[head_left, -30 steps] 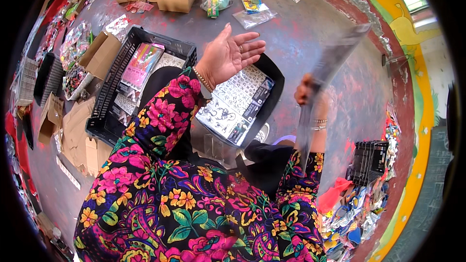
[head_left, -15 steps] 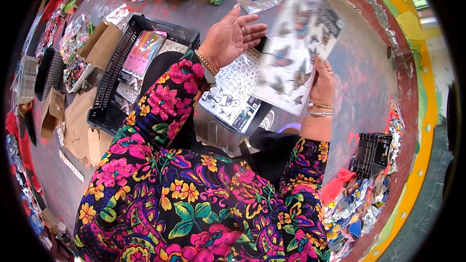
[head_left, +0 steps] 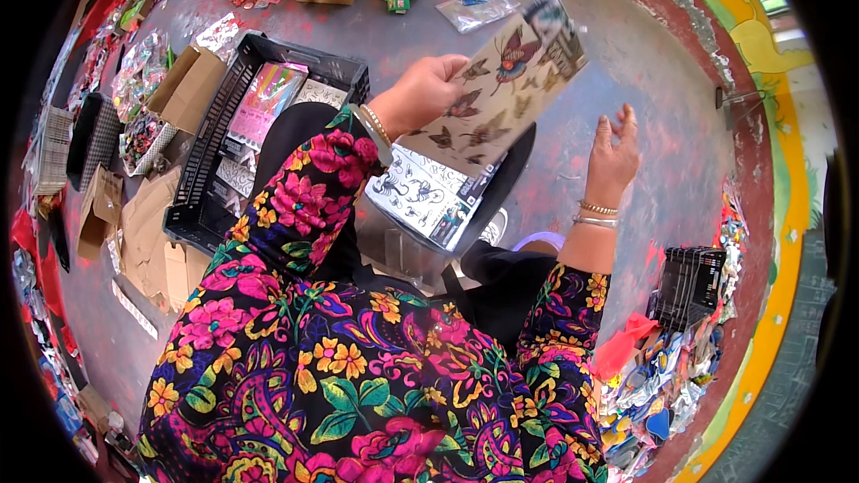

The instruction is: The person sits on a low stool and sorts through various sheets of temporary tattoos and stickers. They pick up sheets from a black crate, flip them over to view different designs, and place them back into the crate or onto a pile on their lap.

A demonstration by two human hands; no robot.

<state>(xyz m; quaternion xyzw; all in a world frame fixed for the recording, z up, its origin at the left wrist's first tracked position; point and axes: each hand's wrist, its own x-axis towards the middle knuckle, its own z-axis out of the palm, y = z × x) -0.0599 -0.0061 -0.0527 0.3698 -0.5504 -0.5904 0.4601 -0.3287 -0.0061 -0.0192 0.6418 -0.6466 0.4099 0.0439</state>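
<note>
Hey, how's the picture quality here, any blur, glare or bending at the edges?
Head view: even daylight, no hard shadows; the fisheye bends the floor edge and leaves black corners. The butterfly sheet in the left hand is slightly soft at its top; the open right hand and the crate look sharp.

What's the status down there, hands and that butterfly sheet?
Left hand grips the butterfly sheet, held up. Right hand open, empty, beside it. More sheets on the lap below; black crate to the left. Nothing blocking.
</note>
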